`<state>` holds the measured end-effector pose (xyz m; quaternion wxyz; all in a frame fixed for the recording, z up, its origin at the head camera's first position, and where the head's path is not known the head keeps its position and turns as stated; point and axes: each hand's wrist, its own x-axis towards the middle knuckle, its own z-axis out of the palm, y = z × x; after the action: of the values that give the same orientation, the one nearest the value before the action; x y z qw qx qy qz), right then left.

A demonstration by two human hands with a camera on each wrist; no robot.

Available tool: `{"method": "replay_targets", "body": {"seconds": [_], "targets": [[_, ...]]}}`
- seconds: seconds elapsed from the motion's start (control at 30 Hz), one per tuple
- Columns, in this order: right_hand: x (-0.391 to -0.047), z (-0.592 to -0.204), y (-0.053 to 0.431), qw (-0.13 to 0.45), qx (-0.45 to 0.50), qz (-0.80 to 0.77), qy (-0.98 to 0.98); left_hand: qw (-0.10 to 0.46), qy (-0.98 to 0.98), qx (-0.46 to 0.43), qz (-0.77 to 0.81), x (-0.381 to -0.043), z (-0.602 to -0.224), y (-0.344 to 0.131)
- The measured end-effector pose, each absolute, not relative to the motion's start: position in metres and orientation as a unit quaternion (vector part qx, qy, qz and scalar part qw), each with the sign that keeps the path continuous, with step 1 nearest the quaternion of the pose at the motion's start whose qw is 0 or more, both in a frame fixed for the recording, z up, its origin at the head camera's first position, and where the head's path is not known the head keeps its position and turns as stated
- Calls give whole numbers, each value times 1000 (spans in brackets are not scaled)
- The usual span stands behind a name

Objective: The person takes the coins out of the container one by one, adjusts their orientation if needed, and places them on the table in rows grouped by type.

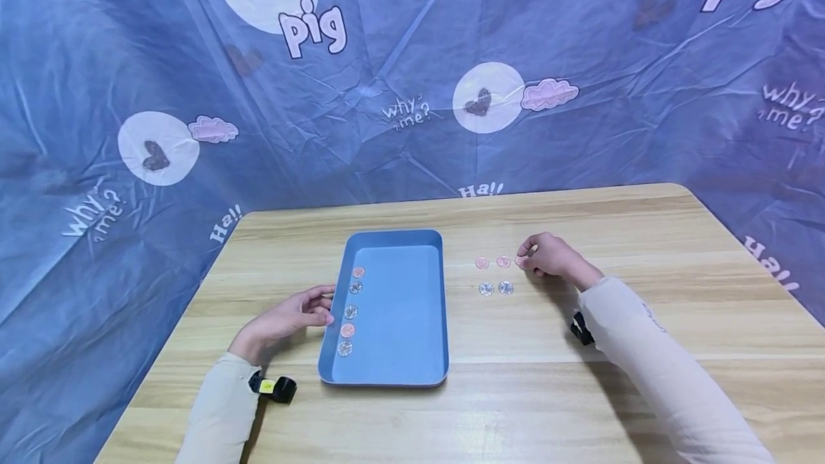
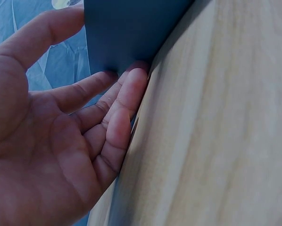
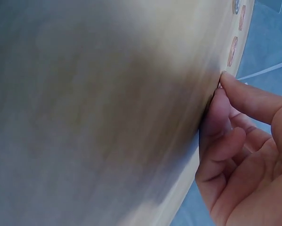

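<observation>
A blue rectangular tray [image 1: 399, 306] lies on the table; along its left side are two copper-coloured coins [image 1: 348, 331] and three silver ones [image 1: 351, 312]. My left hand [image 1: 303, 313] holds the tray's left wall, thumb over the rim and fingers against the outside; the left wrist view shows the fingers [image 2: 131, 89] low on that wall [image 2: 131, 33]. To the tray's right, my right hand [image 1: 551, 255] pinches a copper-coloured coin [image 1: 519, 262] at the tabletop, mostly hidden by the fingertips. Left of it lie two more copper-coloured coins [image 1: 503, 262], with two silver coins [image 1: 505, 288] nearer me.
The wooden table [image 1: 515, 392] has rounded far corners. A blue printed cloth [image 1: 387, 149] hangs behind it and down both sides. Black straps with small devices [image 1: 277, 388] sit at both wrists over light sleeves [image 1: 222, 407].
</observation>
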<state>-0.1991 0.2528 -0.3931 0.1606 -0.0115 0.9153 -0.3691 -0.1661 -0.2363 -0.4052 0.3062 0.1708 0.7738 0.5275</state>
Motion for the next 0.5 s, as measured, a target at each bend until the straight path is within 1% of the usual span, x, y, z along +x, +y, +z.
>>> {"method": "replay_targets", "body": {"seconds": [0.33,0.5], "targets": [[-198,-393,256,162,-14,-396,904,305,771,174,532,-167,-407,-237],[-198,-393,262,177,-15,-438,881,304,773,175,528,-167,-407,-237]]}}
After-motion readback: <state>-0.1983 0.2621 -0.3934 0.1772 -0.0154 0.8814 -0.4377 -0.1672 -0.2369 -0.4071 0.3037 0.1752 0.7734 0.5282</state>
